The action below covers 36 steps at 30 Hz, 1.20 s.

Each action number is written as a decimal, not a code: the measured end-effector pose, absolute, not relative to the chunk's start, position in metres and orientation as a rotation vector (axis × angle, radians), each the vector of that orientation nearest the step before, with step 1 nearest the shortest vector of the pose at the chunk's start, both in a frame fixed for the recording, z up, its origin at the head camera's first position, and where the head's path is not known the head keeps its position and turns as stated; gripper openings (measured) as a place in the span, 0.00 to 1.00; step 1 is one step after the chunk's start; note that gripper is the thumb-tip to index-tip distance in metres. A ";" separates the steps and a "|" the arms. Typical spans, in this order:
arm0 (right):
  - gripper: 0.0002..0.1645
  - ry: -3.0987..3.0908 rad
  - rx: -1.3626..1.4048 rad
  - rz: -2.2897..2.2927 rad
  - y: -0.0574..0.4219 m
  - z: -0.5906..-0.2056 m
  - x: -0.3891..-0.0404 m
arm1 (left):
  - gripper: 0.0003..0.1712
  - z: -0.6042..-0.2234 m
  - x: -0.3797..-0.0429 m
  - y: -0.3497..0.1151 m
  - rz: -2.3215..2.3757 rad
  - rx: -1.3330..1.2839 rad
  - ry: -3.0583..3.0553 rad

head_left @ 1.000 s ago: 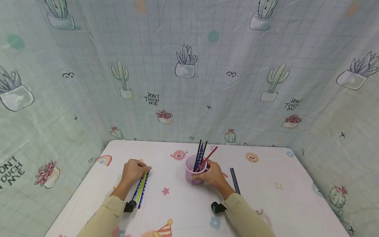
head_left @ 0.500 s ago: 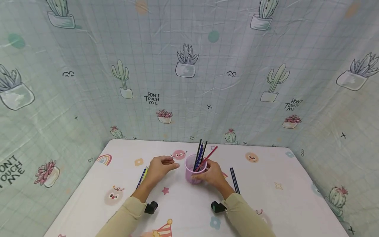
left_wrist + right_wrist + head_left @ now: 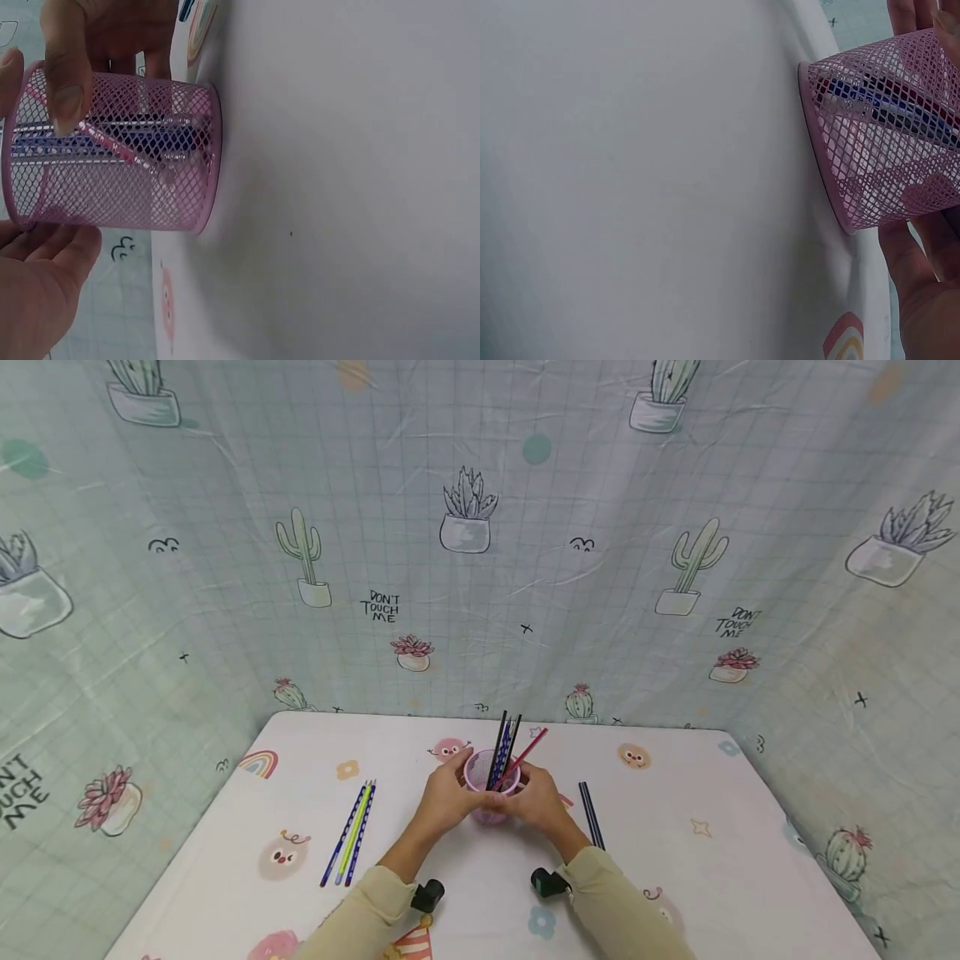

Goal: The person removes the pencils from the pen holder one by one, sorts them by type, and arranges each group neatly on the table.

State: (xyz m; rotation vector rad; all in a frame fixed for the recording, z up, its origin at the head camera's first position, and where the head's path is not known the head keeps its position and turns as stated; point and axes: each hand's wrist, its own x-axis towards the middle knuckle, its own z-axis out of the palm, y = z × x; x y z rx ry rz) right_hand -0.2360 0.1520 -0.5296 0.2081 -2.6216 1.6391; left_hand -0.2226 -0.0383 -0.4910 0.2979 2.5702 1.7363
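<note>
A pink mesh pencil cup [image 3: 480,766] stands upright at the middle of the table, its base right at the tabletop in both wrist views. Inside it are several pencils, dark and blue-patterned ones [image 3: 501,756], plus a red pencil [image 3: 533,750] leaning to the right. My left hand [image 3: 448,797] holds the cup's left side, fingers behind and thumb across the front. On the other side my right hand [image 3: 540,802] grips it, and the two thumbs meet at the front. In the left wrist view the right thumb [image 3: 67,105] presses on the mesh.
To the left, two blue patterned pencils [image 3: 362,835] lie on either side of a yellow-green pencil [image 3: 351,837]. Dark pencils [image 3: 591,814] lie right of the cup, partly behind the right forearm. A patterned cloth [image 3: 480,593] hangs behind the white table [image 3: 675,877].
My left hand has left the pencils on the left and moved right to the cup, where it now holds the side. My right hand has stayed on the cup.
</note>
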 end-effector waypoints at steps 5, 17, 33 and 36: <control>0.39 -2.603 0.219 1.652 0.152 -0.529 -0.235 | 0.59 -0.494 -0.224 -0.034 1.710 0.296 2.615; 0.35 -2.626 0.241 1.711 0.154 -0.520 -0.232 | 0.60 -0.499 -0.228 -0.037 1.762 0.275 2.555; 0.19 -2.176 -0.097 2.104 0.180 -0.465 -0.230 | 0.57 -0.498 -0.228 -0.035 1.748 0.262 2.560; 0.15 -2.103 -0.181 2.078 0.171 -0.461 -0.233 | 0.56 -0.499 -0.228 -0.035 1.745 0.265 2.568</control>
